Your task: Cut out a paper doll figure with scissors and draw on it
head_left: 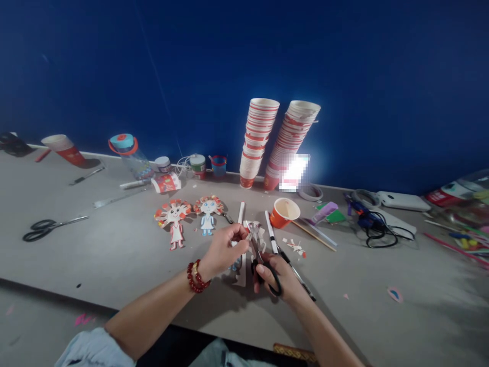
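In my right hand [277, 275] is a pair of scissors [275, 286] with black handles, its blades pointing away from me. My left hand [226, 250] pinches a small pale paper piece [256, 230] with cut, petal-like strips, right at the scissor blades. Whether the blades are closed on the paper is too small to tell. Below my hands lies another paper cutout [236, 264], partly hidden by my left hand. To the left lie a paper doll in a pink dress [176, 229] and a paper doll in blue [207, 216], each with a fringed ring around its head.
Two tall stacks of paper cups, a left stack [260, 142] and a right stack [292, 130], stand by the blue wall. A cut-down orange cup [280, 216], a marker [270, 230] and paper scraps [295, 247] lie close to my right hand. Another pair of scissors [46, 224] lies far left.
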{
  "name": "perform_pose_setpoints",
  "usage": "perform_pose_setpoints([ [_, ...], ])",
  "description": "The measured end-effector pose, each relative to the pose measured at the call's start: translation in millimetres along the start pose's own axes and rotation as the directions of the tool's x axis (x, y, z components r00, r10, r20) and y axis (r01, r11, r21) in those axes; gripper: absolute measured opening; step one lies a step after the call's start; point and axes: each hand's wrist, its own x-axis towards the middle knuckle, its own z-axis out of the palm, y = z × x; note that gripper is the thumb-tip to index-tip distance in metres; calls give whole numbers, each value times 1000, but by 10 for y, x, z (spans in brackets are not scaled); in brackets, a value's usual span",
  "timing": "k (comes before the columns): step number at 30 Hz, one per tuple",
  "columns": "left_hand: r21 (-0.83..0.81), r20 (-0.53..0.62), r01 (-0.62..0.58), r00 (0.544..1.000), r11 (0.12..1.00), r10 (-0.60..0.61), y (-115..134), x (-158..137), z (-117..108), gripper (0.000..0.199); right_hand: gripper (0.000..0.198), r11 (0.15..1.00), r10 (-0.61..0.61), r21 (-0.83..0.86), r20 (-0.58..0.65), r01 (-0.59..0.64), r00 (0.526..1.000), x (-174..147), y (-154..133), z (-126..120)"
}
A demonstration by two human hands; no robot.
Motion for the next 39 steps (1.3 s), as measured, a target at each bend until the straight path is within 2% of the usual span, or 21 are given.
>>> perform_pose_setpoints([
  [11, -52, 33, 25, 999, 998, -24, 23, -13, -7, 4, 58, 997, -33, -75, -74, 27, 997, 38, 37, -6],
  [21, -118, 49, 37, 998, 992, -31, 31, -13, -13, 6, 65, 997, 16, -70, -82, -22, 996, 37, -12, 17],
  [39, -228, 78, 87, 994, 970, -71, 75, -12, -10, 15, 65, 992, -11, -124, -102, -2, 995, 13, -14, 16],
])
